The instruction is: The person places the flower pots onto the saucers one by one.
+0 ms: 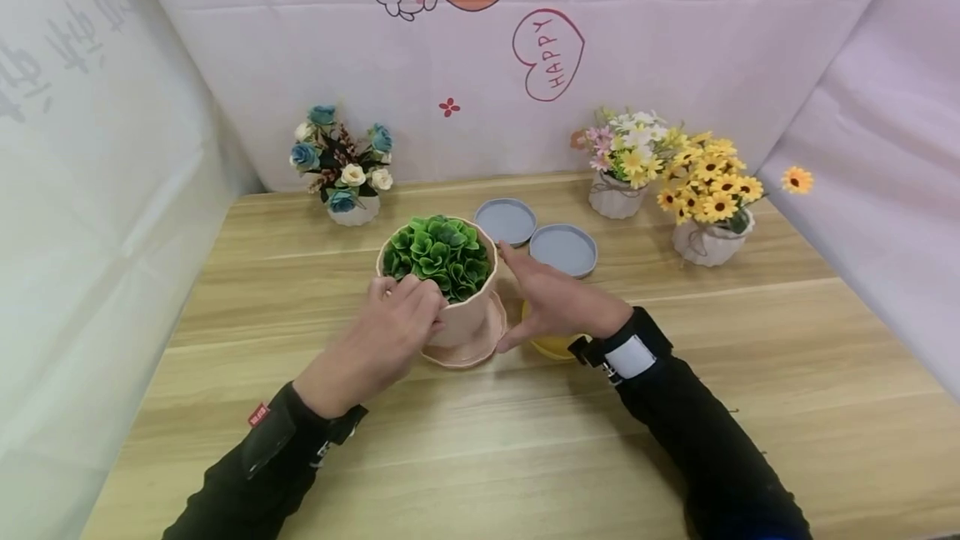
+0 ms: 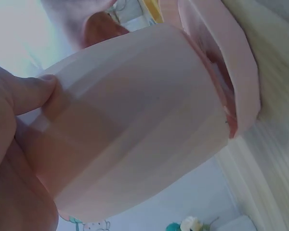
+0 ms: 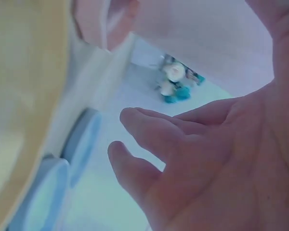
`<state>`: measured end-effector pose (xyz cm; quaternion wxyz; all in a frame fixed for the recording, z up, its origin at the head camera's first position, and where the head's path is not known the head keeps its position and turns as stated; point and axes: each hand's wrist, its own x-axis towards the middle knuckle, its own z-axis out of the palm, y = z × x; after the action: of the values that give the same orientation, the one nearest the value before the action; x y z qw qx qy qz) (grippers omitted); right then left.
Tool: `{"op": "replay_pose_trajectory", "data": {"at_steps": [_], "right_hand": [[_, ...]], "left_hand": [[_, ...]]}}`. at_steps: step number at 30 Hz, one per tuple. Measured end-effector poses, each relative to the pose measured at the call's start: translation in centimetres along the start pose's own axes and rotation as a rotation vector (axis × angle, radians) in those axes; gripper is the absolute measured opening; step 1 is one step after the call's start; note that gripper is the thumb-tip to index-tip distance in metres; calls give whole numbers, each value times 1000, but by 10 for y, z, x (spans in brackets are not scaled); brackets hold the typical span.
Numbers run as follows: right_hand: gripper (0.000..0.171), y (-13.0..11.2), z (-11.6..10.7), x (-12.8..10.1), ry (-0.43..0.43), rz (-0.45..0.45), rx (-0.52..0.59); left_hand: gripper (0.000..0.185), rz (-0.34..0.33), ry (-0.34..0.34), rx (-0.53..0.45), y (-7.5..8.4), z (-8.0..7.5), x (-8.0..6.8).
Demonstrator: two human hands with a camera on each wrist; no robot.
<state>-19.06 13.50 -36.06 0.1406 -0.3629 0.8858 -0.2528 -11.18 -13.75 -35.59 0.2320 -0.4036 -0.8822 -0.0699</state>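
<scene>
1. Pink pot (image 1: 467, 307), faceted, at the centre of the counter (image 1: 750, 407). It stands in a matching pink saucer (image 1: 468, 350) and is filled to the rim with a green leafy plant (image 1: 438, 255).
2. Left hand (image 1: 390, 333), at 9 o'clock of the pot, grasping its wall. The left wrist view shows the thumb (image 2: 31, 91) pressed flat on the pot's side, with the saucer's rim (image 2: 241, 72) just beyond.
3. Right hand (image 1: 555, 300), at 3 o'clock of the pot, released. Its fingers are straight and spread, and the right wrist view shows the open palm (image 3: 231, 159) holding nothing. Whether the fingertips touch the pot cannot be told.
4. Yellow object (image 1: 553, 346), mostly hidden beneath the right hand, just beside the saucer. Its kind cannot be told.
5. Two blue-grey saucers (image 1: 506, 220) (image 1: 563, 250), at 1 o'clock of the pot, side by side, with nothing in them.
6. White pot of blue and cream flowers (image 1: 341, 163) at 11 o'clock. At 2 o'clock are a white pot of mixed pastel flowers (image 1: 626, 158) and a white pot of yellow daisies (image 1: 708, 186).
7. Risk, as a judgement: held from one side only, the pot may tilt or slide off its saucer. A sideways push could also knock the saucer against the yellow object.
</scene>
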Motion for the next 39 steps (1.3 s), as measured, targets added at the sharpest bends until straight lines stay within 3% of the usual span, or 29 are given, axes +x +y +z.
{"op": "replay_pose_trajectory", "data": {"at_steps": [5,15,18,22,24,28,32,39], "right_hand": [[147,-7,-13,-8,2,52,1],[146,-23,-10,-13,74,-78,-4],[145,-30,-3,-12,113,-58,-53],[145,-42,8,-11,195,10,-176],[144,-47,13,-11,237,30,-244],[141,-56,21,-10,300,53,-335],[143,-59,27,-9,349,79,-373],[140,-66,28,-5,341,168,-400]], "left_hand": [[23,19,-18,-4,7,2,1],[22,12,-63,10,15,7,-1],[36,-75,-9,32,16,6,0],[106,-334,41,12,20,4,2],[127,-471,6,-21,23,5,3],[136,-661,-88,-101,29,7,4],[138,-707,-113,-110,31,9,5],[134,-673,-141,17,31,6,8]]}}
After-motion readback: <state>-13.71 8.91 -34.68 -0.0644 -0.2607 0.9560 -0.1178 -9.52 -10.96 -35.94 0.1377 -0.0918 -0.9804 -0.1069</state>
